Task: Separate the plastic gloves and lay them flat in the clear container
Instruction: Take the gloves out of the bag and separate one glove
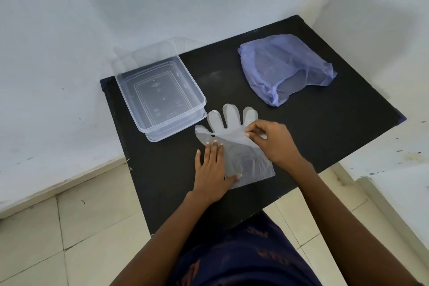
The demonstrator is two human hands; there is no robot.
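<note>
While the left hand presses flat, right fingers pinch the glove, lengthwise on the bench, fingertips pointing away.

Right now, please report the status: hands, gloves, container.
Left hand flat, pressing the plastic glove on the black table. Right hand pinching its top layer. Clear container holds no gloves yet. Purple bag apart, nothing blocking.

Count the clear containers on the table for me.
1: the clear container sits on the black table at its left side, apparently resting on its lid. None in the bag that I can see.
</note>
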